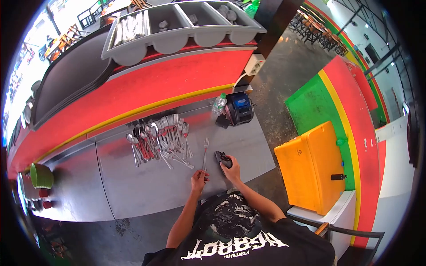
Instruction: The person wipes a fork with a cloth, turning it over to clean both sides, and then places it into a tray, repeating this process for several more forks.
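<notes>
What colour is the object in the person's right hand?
The object is black, seen in the head view.

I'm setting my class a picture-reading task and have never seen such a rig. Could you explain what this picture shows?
There is no machine, just a person's two bare hands. The single picture comes from a camera worn on the head, looking forward and down, so the shirt appears at the bottom. The left hand has a fork in its grip, tines pointing away. The right hand holds a dark item I can't identify. On the metal table lies a pile of cutlery, with a bottle further back.
</notes>
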Available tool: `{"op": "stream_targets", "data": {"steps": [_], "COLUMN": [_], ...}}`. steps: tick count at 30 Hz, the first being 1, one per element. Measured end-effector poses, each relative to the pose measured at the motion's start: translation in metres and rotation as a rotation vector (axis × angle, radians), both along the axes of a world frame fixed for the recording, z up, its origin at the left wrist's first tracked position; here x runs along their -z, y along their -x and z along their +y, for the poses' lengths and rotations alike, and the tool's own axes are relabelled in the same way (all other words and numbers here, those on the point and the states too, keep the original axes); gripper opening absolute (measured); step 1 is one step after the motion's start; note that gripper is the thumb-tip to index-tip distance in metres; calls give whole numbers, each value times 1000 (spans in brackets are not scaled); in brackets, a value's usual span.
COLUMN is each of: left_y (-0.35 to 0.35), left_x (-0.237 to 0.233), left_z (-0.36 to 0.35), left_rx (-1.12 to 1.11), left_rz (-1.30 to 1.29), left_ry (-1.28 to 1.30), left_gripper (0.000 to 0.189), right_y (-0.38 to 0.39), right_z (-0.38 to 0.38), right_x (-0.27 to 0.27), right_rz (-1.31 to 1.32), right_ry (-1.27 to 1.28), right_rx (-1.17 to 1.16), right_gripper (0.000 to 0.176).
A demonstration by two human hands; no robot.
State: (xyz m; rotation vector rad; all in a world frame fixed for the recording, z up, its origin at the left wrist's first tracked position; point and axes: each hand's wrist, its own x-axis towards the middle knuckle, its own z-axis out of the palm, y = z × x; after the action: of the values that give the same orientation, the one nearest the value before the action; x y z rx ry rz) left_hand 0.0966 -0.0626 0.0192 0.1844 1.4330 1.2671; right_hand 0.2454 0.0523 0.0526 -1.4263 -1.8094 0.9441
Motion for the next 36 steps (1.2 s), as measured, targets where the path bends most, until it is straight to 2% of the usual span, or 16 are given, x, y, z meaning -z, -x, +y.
{"op": "stream_targets", "data": {"steps": [7, 10, 13, 14, 15, 16, 17, 19, 21, 23, 25, 28, 31, 34, 35, 36], "left_y": [1, -1, -9, -13, -23, -30, -35, -44, -56, -72, -90, -114, -157, -206, -219, -232], "left_x": [18, 17, 0, -10, -4, 2, 8, 5, 15, 25, -18, -54, -56, -72, -88, -96], "left_z": [7, 9, 3, 2, 1, -3, -5, -7, -2, 3, 8, 26, 43, 58, 59, 67], "left_rx": [-121, -88, -72, -76, -189, -143, -99, -124, -74, -73, -128, -24, -266, -243, -115, -83], "left_rz": [145, 176, 115, 82, -120, -46, 30, -100, 125, 232, 218, 521, 386, 246, 359, 339], "left_ry": [-98, -115, -177, -214, -326, -383, -440, -384, -431, -411, -330, -154, -250, -253, -202, -221], "left_gripper": [25, 23, 24, 25, 29, 29, 30, 33, 33, 31, 28, 18, 14, 14, 18, 17], "right_y": [13, 24, 24, 24, 23, 21, 16, 6, -6, -21, -38, -68, -105, -150, -165, -180], "right_z": [-1, -12, -23, -25, -26, -27, -27, -20, -11, -1, 10, 32, 60, 96, 107, 118], "right_x": [-13, -41, -74, -82, -89, -92, -87, -89, -90, -90, -87, -87, -90, -93, -92, -90], "right_rz": [164, 183, 190, 160, 130, 100, 120, 138, 159, 180, 211, 227, 218, 158, 132, 108], "right_ry": [158, -22, -31, -122, -214, -309, -251, -233, -240, -269, -250, -244, -267, -315, -332, -345], "right_rx": [-60, -272, -660, -752, -844, -935, -932, -962, -1001, -1048, -1055, -1057, -1008, -925, -890, -842], "right_gripper": [42, 46, 52, 54, 57, 59, 63, 63, 64, 64, 66, 68, 66, 63, 62, 60]}}
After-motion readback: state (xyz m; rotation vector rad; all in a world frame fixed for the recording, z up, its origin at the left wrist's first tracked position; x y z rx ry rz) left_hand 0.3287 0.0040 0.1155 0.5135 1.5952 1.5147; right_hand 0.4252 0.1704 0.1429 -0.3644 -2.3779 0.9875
